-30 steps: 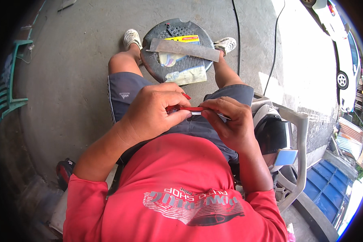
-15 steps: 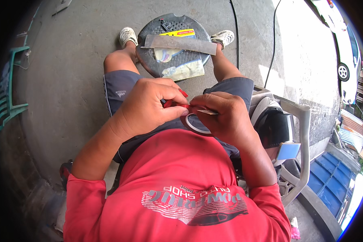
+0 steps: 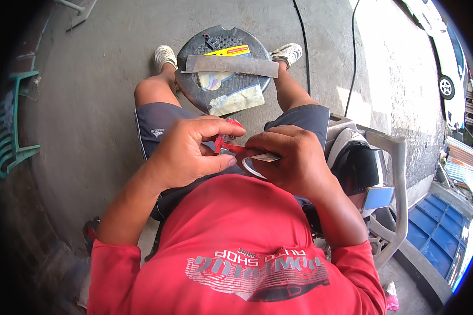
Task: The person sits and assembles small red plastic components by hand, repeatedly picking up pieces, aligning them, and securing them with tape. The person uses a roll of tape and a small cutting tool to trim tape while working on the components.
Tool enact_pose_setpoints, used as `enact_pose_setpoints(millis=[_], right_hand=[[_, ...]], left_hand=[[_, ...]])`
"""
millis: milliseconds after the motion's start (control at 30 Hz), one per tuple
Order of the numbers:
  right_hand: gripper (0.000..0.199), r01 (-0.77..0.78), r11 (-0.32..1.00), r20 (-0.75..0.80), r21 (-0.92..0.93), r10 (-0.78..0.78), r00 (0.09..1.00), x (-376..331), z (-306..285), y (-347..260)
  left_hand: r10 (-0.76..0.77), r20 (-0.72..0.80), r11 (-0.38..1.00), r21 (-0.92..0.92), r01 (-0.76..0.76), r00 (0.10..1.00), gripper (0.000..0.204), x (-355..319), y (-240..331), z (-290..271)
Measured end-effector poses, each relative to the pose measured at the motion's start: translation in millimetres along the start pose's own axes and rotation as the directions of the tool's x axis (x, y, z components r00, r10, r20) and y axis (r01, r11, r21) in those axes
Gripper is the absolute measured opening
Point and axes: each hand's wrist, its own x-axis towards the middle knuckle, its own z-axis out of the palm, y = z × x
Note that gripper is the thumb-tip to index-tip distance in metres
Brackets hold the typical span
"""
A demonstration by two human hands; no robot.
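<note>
In front of my belly both hands are close together. The thumb and fingers of my left hand (image 3: 190, 149) pinch a small red part (image 3: 223, 145) with shiny bits on it; its exact kind I cannot make out. My right hand (image 3: 294, 152) is closed round a roll of tape (image 3: 254, 169) with a pale inner ring, seen nearly edge-on. A short red strip of tape (image 3: 236, 148) spans from the roll to the red part. Under my right fingers a thin flat piece (image 3: 266, 157) pokes out, partly hidden.
Between my feet stands a round black stool (image 3: 186, 86). On it lie a long grey strip (image 3: 231, 65), a yellow packet (image 3: 234, 51), a pale packet (image 3: 239, 100) and small black pieces (image 3: 211, 41). A grey chair armrest (image 3: 399, 184) is at my right, a green chair (image 3: 17, 152) far left.
My left hand has opened its grip a little and drawn slightly away from my right, showing more of the red part. The tape roll has turned more edge-on.
</note>
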Motion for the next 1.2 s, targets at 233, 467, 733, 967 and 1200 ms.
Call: enact_pose_setpoints(millis=[233,467,733,967,1200], right_hand=[[0.022,0.03,1.0,-0.014,0.009,-0.03,0.999,0.6,-10.2,-0.2],[0.027,0.044,0.998,0.031,-0.047,-0.043,0.999,1.1,-24.2,-3.0],[0.028,0.033,0.998,0.049,-0.048,-0.031,0.998,-0.8,-24.2,0.3],[0.026,-0.003,1.0,0.051,0.028,0.001,0.999,-8.9,-18.5,-4.4],[0.026,-0.018,0.999,-0.026,0.046,0.02,0.999,-11.3,-15.6,-6.5]], left_hand=[[-0.012,0.026,0.999,0.046,0.011,1.0,0.053,-3.1,7.7,-1.2],[-0.067,0.099,0.997,-0.037,0.071,0.993,0.061,0.7,11.6,-4.3],[-0.065,0.106,0.996,-0.061,0.072,0.992,0.069,3.5,12.3,-1.7],[-0.002,0.091,1.0,0.027,0.0,0.996,0.074,0.6,4.0,-2.5],[0.019,0.059,0.996,-0.088,-0.013,0.998,0.08,0.9,-0.2,-0.7]])
